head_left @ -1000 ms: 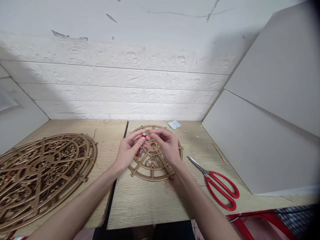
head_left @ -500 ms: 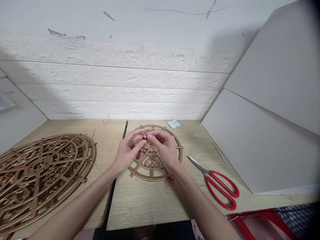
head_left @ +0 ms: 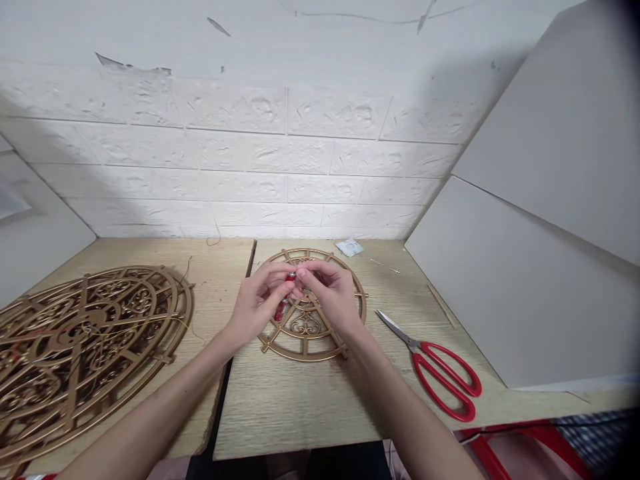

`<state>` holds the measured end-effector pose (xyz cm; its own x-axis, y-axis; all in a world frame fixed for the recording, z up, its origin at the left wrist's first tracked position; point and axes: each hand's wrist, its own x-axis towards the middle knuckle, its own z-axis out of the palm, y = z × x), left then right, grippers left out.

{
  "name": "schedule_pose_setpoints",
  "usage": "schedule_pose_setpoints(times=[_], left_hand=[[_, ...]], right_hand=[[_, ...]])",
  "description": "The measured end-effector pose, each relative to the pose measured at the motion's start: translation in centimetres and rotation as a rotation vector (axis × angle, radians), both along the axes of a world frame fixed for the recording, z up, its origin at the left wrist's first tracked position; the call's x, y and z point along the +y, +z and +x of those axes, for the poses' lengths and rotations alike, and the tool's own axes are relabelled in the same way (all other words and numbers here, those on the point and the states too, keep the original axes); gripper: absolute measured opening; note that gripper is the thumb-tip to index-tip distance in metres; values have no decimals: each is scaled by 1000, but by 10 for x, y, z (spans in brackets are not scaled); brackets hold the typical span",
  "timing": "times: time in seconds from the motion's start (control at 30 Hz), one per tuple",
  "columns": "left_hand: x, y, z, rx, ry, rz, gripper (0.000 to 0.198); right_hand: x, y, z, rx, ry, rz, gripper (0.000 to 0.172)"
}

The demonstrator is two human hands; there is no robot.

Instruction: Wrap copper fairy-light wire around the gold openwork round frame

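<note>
My left hand (head_left: pixel 259 297) is closed, pinching a slim, shiny red rod-like piece (head_left: pixel 279 311) with a silvery upper end. Its lower end sticks out below my thumb. Fingertips of my right hand (head_left: pixel 331 288) are pressed together at the silvery end of that piece. What they pinch there is too small to make out. Below both hands a round gold openwork frame (head_left: pixel 305 355) with scroll patterns lies flat on the wooden table; my hands cover part of it.
Stacked gold openwork frames (head_left: pixel 165 357) with loose yellow thread lie on the left. Red-handled scissors (head_left: pixel 440 373) rest partly open on the right. A small white packet (head_left: pixel 349 247) and a thin stick (head_left: pixel 442 306) lie farther back. A dark gap (head_left: pixel 220 407) splits the tabletop; white panels (head_left: pixel 525 280) stand at right.
The fingers have shifted only slightly around the red piece. The whole view has moved a little; frames and scissors stay in place.
</note>
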<state>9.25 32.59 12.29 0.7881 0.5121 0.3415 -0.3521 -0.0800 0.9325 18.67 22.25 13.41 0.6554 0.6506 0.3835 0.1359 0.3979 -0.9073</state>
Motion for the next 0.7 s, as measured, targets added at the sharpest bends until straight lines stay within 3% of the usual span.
schedule_pose_setpoints(times=[0.27, 0.5, 0.57, 0.7], left_hand=[[4, -2, 2, 6, 51, -35, 23], [14, 2, 6, 3, 258, -46, 22], [21, 3, 8, -21, 325, -101, 21], [32, 2, 11, -70, 389, -376, 24]], right_hand=[[-2, -7, 18, -59, 17, -51, 20], [-9, -2, 27, -82, -124, 1, 31], [-9, -2, 27, -16, -96, 30, 25], [-5, -4, 22, 53, 14, -33, 14]])
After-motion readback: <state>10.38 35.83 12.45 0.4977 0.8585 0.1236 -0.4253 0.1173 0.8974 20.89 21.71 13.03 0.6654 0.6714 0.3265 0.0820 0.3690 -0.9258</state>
